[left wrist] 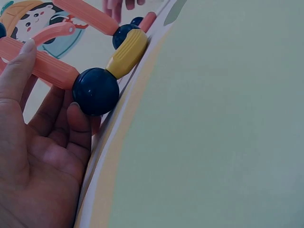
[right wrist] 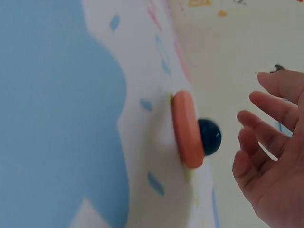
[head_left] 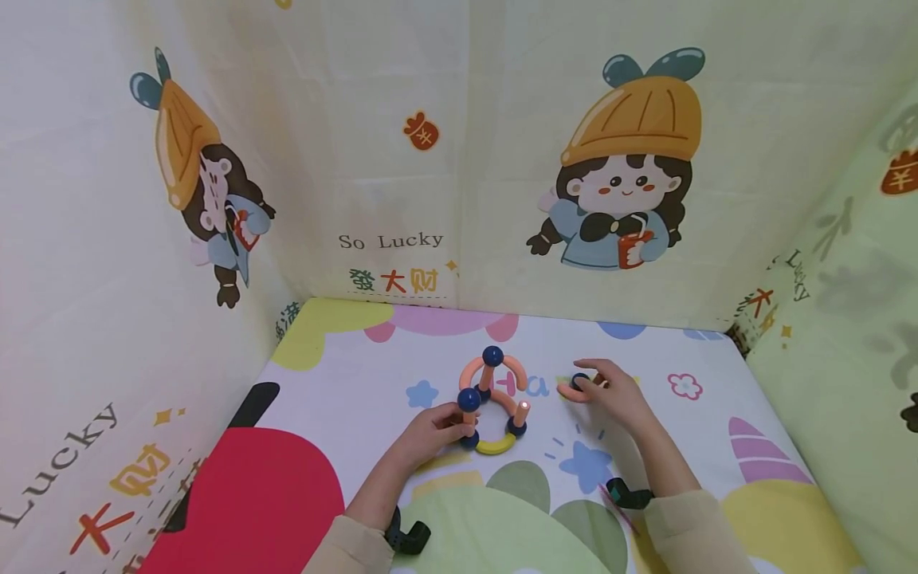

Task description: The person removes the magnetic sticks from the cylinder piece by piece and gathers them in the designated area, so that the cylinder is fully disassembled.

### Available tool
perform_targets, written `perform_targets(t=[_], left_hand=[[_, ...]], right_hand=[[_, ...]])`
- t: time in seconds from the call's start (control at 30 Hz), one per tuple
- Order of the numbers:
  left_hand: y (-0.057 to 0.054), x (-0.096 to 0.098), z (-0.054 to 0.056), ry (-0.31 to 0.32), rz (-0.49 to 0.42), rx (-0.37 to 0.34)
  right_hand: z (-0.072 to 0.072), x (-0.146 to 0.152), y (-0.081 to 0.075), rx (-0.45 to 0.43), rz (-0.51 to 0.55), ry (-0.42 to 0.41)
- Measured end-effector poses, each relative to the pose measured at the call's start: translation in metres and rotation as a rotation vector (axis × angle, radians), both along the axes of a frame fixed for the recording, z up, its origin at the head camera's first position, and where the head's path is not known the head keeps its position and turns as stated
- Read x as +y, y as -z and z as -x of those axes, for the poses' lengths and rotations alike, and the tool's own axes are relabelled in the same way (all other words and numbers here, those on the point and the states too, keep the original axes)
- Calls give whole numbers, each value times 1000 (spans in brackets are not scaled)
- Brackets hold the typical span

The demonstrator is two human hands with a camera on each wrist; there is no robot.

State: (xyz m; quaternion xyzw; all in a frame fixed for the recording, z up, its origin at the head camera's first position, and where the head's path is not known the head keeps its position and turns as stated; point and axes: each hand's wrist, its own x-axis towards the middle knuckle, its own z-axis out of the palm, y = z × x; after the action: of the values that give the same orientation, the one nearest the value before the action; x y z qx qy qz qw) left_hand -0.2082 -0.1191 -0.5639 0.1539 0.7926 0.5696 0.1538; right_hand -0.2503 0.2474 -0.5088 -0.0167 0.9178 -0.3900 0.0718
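While I have the left grip (head_left: 432,435) pinching an upright orange stick (left wrist: 54,69) of the ball-and-stick frame (head_left: 496,447), I see my right grip (head_left: 613,392), relaxed and spread, just beside a blue ball (right wrist: 210,137) touching a curved orange piece (right wrist: 187,130) on the surface (head_left: 358,383).

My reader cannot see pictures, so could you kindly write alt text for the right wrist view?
A right hand with loosely bent fingers, holding nothing, beside a dark blue ball that sits against a curved orange piece. The piece lies on a printed surface.
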Motion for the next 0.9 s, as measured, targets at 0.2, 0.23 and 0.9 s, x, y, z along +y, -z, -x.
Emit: perform_targets(t=[0.2, 0.23, 0.9], left_hand=[[-1, -1, -1, 8, -2, 2], [-2, -1, -1, 7, -2, 2], [-1, 0, 0, -13, -7, -26]], right_hand=[[-19, -18, -5, 30, 155, -119], [-22, -22, -4, 17, 182, -148], [-47, -65, 18, -113, 422, -390]])
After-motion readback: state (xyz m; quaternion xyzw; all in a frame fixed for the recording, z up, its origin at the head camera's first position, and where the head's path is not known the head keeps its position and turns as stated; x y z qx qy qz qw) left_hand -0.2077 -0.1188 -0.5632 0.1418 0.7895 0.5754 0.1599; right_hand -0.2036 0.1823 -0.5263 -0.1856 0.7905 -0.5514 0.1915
